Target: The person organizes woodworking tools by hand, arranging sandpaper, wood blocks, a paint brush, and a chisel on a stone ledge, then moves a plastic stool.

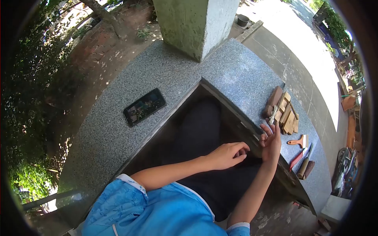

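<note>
My left hand hangs over my dark trousers with its fingers loosely curled and apart, holding nothing. Raised at the inner edge of the right stone slab is my right hand, palm up, fingers spread and empty. Just beyond its fingertips lies a pile of small wooden blocks beside a dark brown block. Right of that hand, on the slab, are a brush with an orange handle, a red-handled tool and a wooden-handled tool next to a short brown piece.
A black phone lies on the left part of the speckled stone ledge. A concrete pillar rises at the ledge's corner. Behind it stands a dark bucket. Further right is a parked wheeled vehicle.
</note>
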`<act>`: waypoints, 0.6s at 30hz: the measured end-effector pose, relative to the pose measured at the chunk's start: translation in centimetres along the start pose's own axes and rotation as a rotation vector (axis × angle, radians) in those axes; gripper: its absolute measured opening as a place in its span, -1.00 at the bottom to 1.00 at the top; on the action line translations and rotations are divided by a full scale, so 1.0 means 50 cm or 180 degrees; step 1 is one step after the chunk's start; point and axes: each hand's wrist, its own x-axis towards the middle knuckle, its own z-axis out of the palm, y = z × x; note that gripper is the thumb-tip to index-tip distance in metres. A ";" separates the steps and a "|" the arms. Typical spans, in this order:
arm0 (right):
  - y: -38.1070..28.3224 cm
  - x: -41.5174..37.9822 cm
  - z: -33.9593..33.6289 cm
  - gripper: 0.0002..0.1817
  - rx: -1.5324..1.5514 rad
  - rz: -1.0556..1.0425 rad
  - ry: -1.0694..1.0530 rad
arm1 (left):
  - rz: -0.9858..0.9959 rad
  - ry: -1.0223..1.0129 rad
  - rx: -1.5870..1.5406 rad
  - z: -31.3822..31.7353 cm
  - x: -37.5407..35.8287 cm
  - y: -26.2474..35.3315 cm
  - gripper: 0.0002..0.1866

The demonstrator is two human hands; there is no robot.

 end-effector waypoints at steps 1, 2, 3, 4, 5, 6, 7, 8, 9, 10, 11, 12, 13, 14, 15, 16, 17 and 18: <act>0.001 0.012 0.003 -0.54 0.0028 0.0049 -0.0056 | 0.0009 0.0015 0.0001 -0.004 -0.001 -0.002 -0.70; 0.006 0.023 0.003 -0.57 0.0135 0.0059 -0.0068 | 0.0013 0.0025 0.0001 -0.008 -0.003 -0.004 -0.70; 0.014 0.033 0.001 -0.59 0.0243 0.0069 -0.0074 | 0.0018 0.0030 0.0000 -0.010 -0.005 -0.006 -0.70; 0.021 0.042 -0.002 -0.62 0.0352 0.0077 -0.0077 | 0.0010 0.0033 -0.0009 -0.012 -0.005 -0.007 -0.70; 0.029 0.048 -0.008 -0.64 0.0530 0.0060 -0.0120 | 0.0000 0.0033 -0.0018 -0.014 -0.005 -0.008 -0.70; 0.037 0.053 -0.014 -0.67 0.0711 0.0042 -0.0160 | -0.0010 0.0029 -0.0026 -0.016 -0.005 -0.009 -0.69; 0.037 0.049 -0.012 -0.70 0.0895 0.0016 -0.0200 | -0.0004 0.0022 -0.0034 -0.016 -0.005 -0.008 -0.69; 0.036 0.041 -0.013 -0.71 0.0825 -0.0055 -0.0241 | 0.0003 0.0014 -0.0042 -0.016 -0.003 -0.008 -0.69; 0.034 0.028 -0.014 -0.73 0.0756 -0.0127 -0.0284 | 0.0010 0.0007 -0.0047 -0.017 -0.002 -0.008 -0.69; 0.030 0.014 -0.015 -0.75 0.0689 -0.0196 -0.0331 | 0.0021 -0.0001 -0.0053 -0.016 0.000 -0.007 -0.69; 0.028 0.004 -0.022 -0.75 0.0718 -0.0220 -0.0418 | 0.0030 -0.0003 -0.0056 -0.014 0.002 -0.007 -0.69; 0.027 -0.008 -0.033 -0.76 0.0746 -0.0239 -0.0506 | 0.0035 -0.0001 -0.0061 -0.012 0.004 -0.007 -0.69; 0.027 -0.020 -0.045 -0.76 0.0773 -0.0260 -0.0596 | 0.0052 -0.0008 -0.0064 -0.011 0.006 -0.006 -0.70; 0.024 -0.034 -0.056 -0.77 0.0742 -0.0342 -0.0522 | 0.0071 -0.0015 -0.0066 -0.010 0.009 -0.003 -0.70; 0.023 -0.051 -0.070 -0.77 0.0710 -0.0420 -0.0444 | 0.0086 -0.0025 -0.0073 -0.008 0.011 -0.002 -0.70; 0.026 -0.066 -0.087 -0.78 0.0676 -0.0497 -0.0362 | 0.0103 -0.0025 -0.0091 -0.006 0.014 -0.002 -0.71; 0.033 -0.080 -0.110 -0.78 0.0537 -0.0635 -0.0190 | 0.0118 -0.0026 -0.0110 -0.004 0.017 -0.003 -0.71; 0.039 -0.093 -0.139 -0.78 0.0399 -0.0773 -0.0019 | 0.0133 -0.0025 -0.0126 -0.003 0.021 -0.002 -0.71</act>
